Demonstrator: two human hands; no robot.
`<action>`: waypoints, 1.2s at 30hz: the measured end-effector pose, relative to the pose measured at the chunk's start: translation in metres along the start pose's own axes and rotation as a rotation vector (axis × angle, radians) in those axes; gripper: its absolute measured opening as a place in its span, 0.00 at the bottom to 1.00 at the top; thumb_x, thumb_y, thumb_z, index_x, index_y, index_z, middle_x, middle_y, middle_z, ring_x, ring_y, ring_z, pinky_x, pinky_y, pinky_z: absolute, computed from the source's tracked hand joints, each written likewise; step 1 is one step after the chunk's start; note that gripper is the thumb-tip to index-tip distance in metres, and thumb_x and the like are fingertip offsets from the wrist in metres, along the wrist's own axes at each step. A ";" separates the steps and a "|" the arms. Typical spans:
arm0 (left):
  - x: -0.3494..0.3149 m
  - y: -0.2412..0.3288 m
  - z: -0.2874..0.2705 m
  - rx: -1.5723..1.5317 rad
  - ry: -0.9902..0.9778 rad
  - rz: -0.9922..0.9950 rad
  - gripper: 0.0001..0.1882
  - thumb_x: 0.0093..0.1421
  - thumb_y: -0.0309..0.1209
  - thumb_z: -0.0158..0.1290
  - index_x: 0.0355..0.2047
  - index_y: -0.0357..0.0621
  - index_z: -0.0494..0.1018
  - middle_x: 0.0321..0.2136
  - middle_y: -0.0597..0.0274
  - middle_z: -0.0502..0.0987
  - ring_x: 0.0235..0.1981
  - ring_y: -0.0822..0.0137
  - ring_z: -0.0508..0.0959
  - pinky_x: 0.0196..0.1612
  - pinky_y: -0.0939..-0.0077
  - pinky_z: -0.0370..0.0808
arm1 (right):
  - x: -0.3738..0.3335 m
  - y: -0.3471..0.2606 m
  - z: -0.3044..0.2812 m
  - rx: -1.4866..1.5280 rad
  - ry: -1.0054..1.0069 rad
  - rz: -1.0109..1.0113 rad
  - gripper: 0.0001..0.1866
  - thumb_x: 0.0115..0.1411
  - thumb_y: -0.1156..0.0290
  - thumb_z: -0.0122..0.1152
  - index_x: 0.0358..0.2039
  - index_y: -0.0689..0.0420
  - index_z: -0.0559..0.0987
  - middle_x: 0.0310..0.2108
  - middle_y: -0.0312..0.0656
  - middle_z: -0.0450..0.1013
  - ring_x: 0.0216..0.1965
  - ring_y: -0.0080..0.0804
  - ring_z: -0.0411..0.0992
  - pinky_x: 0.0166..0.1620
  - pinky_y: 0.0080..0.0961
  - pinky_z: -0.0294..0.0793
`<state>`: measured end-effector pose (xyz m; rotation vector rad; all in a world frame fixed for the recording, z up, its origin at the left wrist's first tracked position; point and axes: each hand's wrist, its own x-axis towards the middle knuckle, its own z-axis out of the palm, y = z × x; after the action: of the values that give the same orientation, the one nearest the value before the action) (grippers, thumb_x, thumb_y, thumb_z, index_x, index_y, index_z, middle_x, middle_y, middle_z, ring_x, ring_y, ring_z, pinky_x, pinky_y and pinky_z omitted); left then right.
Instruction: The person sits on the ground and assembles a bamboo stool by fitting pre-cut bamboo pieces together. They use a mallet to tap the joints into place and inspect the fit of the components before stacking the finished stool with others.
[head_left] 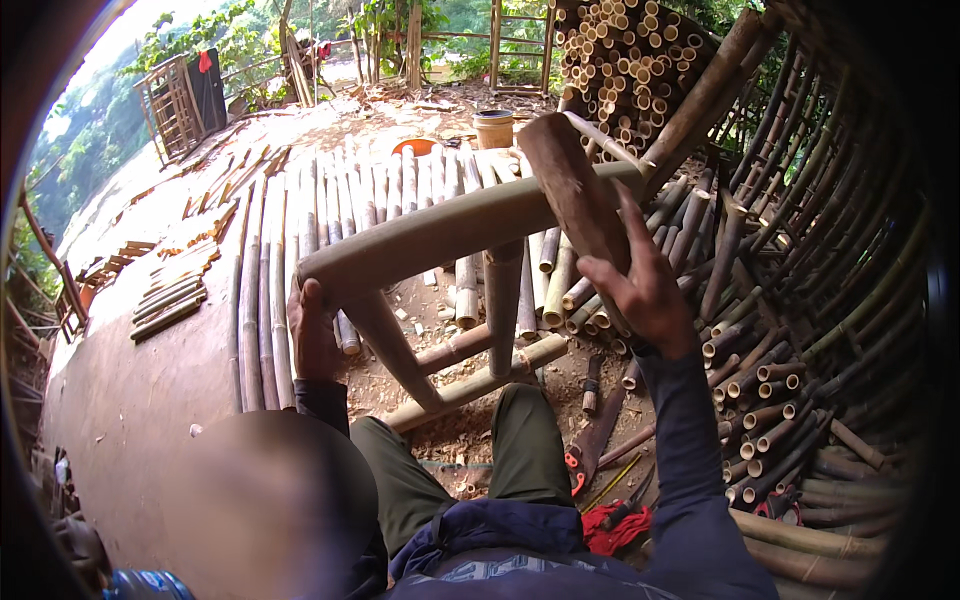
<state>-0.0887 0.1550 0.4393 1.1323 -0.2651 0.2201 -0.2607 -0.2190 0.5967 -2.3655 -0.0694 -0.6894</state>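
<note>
A bamboo frame stands before me, its thick top beam (430, 240) slanting up to the right. Two bamboo legs (503, 310) run from the beam down to a bottom rail (470, 385) near my knees. My left hand (312, 330) is closed at the beam's left end, its thumb against the edge. In my right hand (640, 295) is a thick wooden club (575, 185), its fat end raised across the beam's right part. Whether the club touches the beam, I cannot tell. Most of my left fingers are hidden behind the beam end.
Cut bamboo poles (400, 190) lie in rows beyond the frame. Shorter pieces (770, 420) pile up at right, below a curved bamboo wall (850, 250). By my right knee lie a saw (592, 435) and a red cloth (615, 525). A bucket (493, 130) stands far off.
</note>
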 end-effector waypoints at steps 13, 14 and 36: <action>-0.024 -0.190 -0.017 0.325 0.020 -0.330 0.20 0.48 0.31 0.76 0.37 0.41 0.80 0.30 0.65 0.82 0.31 0.70 0.81 0.36 0.69 0.79 | -0.443 0.268 0.193 -0.060 -0.130 0.989 0.33 0.54 0.63 0.73 0.57 0.64 0.75 0.50 0.60 0.78 0.52 0.55 0.78 0.55 0.43 0.75; -0.015 -0.189 -0.030 0.318 0.056 -0.306 0.19 0.47 0.30 0.76 0.37 0.41 0.80 0.30 0.65 0.82 0.30 0.70 0.81 0.36 0.69 0.79 | -0.459 0.259 0.214 -0.050 -0.201 0.966 0.32 0.54 0.63 0.72 0.57 0.64 0.75 0.50 0.60 0.78 0.52 0.55 0.78 0.55 0.43 0.75; 0.085 0.021 0.202 1.400 -0.398 0.177 0.29 0.38 0.44 0.72 0.42 0.48 0.85 0.38 0.52 0.87 0.42 0.53 0.87 0.48 0.59 0.82 | -0.501 0.249 0.227 0.038 -0.492 1.000 0.20 0.64 0.64 0.60 0.50 0.66 0.77 0.47 0.60 0.79 0.48 0.55 0.79 0.51 0.44 0.76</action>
<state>-0.0342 -0.0169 0.5648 2.5542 -0.6018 0.3468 -0.5318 -0.2094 0.0574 -2.0991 0.8147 0.3653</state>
